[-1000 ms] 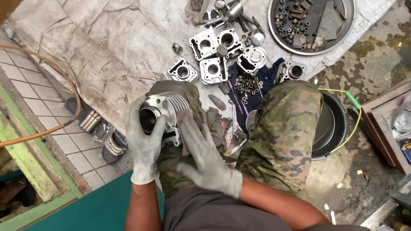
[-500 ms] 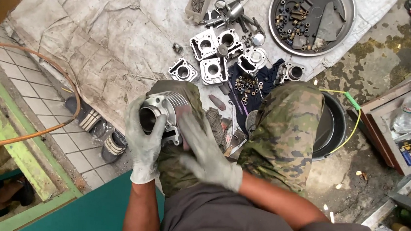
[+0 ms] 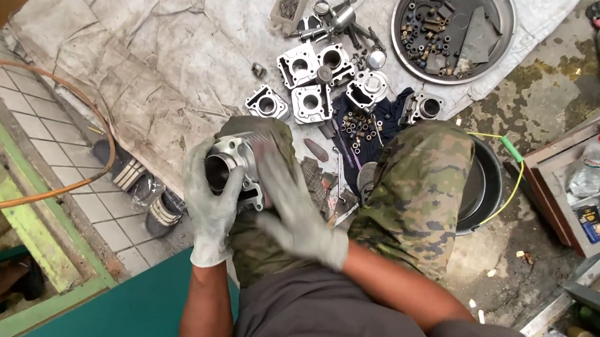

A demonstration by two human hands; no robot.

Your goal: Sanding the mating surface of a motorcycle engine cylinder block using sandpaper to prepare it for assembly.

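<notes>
1. While the person is sitting on the floor with knees raised, the engine cylinder (image 3: pixel 233 167) is resting on the left knee, near the middle of the view.
2. The left hand (image 3: pixel 207 201) is gripping the cylinder from its left and near side, gloved fingers curling round the open bore.
3. The right hand (image 3: pixel 297 210) is lying flat across the cylinder's right side, fingers spread and blurred; whether it is pressing or only brushing cannot be told.
4. The cylinder's long axis is running left to right, the bore mouth facing left and slightly toward the camera; both hands are touching it, the left one carrying the hold.
5. Set against the earlier frames, the cylinder is keeping the same place on the knee and the left hand the same grip, while the right hand is sliding slightly farther over the part.
6. Farther off, on the grey sheet (image 3: pixel 146 59), several spare cylinder blocks (image 3: pixel 299 84) are lying in a cluster, and a round metal tray (image 3: pixel 503 35) of small parts is sitting at the far right.
7. A plastic bottle (image 3: pixel 591 164) is standing at the right edge.
</notes>
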